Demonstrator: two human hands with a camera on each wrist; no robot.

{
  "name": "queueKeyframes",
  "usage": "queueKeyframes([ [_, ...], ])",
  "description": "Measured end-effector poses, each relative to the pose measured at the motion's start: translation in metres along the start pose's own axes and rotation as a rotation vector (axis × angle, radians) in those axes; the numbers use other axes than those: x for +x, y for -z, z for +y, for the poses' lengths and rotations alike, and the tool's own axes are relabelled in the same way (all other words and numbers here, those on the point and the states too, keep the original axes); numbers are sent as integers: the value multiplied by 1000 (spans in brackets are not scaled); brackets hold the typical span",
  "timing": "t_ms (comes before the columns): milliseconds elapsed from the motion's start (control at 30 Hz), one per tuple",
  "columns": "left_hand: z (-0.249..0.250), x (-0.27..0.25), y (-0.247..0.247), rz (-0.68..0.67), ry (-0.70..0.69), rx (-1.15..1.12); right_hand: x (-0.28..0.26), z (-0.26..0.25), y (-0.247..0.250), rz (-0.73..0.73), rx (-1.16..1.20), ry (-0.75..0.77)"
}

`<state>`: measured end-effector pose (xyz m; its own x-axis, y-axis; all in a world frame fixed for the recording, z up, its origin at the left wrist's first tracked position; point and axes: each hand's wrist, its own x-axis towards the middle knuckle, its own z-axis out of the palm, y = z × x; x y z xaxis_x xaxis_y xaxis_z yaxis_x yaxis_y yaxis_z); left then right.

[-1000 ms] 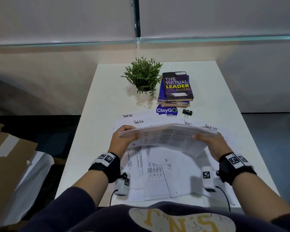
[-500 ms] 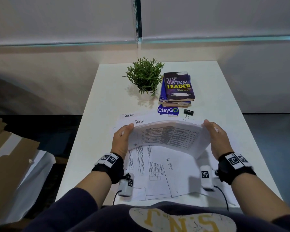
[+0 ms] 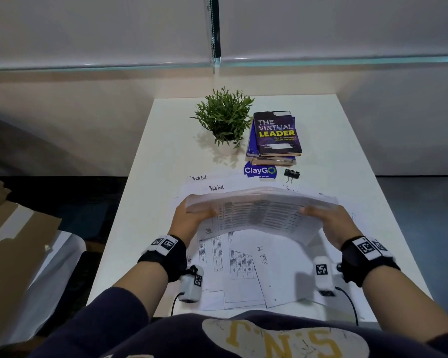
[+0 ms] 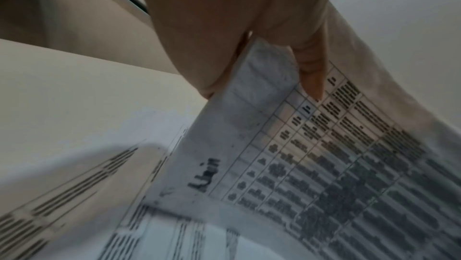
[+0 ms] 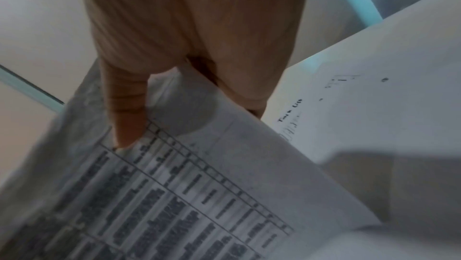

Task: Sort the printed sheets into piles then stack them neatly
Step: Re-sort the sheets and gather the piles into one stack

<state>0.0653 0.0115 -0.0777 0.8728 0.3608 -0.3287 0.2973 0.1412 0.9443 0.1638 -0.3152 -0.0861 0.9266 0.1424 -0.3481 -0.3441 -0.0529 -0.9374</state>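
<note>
Sheets come first: the white bundle of table-printed paper sheets (image 3: 259, 213) hangs above the white table (image 3: 166, 151), long axis running left to right between your hands. Your left hand (image 3: 189, 218) pinches its left end, your right hand (image 3: 331, 223) its right end, thumbs on the print. Loose printed sheets (image 3: 243, 267) lie directly beneath, so you probably tap the bundle's near edge straight down.

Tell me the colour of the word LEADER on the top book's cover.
Yellow, on the dark cover of the top book; the head view shows it best.
</note>
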Motion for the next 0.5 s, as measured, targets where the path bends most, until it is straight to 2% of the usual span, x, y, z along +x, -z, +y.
queueKeyframes([
  [67,-7,-4,-1,-62,74,34,-1,8,-1,-36,20,-19],
  [133,-12,-5,-4,-52,102,99,-1,11,-4,-39,63,-31],
  [200,-8,-6,-8,-10,85,149,-1,9,-3,-10,58,-46],
  [267,4,-6,-11,10,53,183,-1,-6,1,64,-46,-28],
  [333,21,-6,-15,0,7,196,-3,-31,2,215,-319,80],
  [400,41,-7,-22,-23,-89,225,-4,-59,-5,290,-632,308],
  [433,49,-6,-27,-38,-145,244,-6,-73,-15,250,-772,418],
  [500,67,-5,-39,-90,-234,278,-6,-94,-39,89,-1017,540],
])
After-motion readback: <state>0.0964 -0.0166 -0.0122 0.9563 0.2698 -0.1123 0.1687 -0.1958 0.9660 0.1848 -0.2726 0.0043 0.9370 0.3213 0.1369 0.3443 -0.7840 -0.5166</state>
